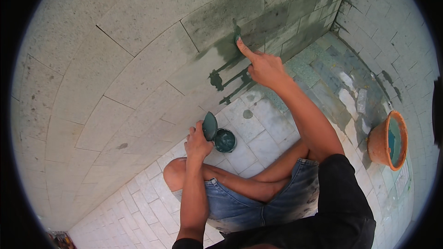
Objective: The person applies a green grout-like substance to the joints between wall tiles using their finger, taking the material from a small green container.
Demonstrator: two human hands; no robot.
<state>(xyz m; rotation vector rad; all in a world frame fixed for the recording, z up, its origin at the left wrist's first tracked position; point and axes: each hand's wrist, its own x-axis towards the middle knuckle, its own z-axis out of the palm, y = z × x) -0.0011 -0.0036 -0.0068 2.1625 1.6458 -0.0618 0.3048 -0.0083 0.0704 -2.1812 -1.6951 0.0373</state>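
My right hand [267, 68] reaches to the tiled wall [152, 60]. Its index finger is stretched out, the tip pressed into dark green paste [237, 33] along a tile joint; the other fingers curl in, and I see nothing held. Low by the wall, my left hand [198, 144] grips a flat, leaf-shaped dark green piece [210, 126], tilted on edge; its exact kind I cannot tell. Right beside it on the floor stands a small round bowl [225, 140], smeared inside with the green paste. More paste sits on the wall in a patch [215, 80] and streaks below my right hand.
On the right an orange bucket [379, 144] leans with greenish liquid inside. Whitish scraps [361, 101] lie on the wet floor tiles near it. A second tiled wall [383, 23] meets the first at the far right. My crossed legs [258, 184] rest on the pale tiles.
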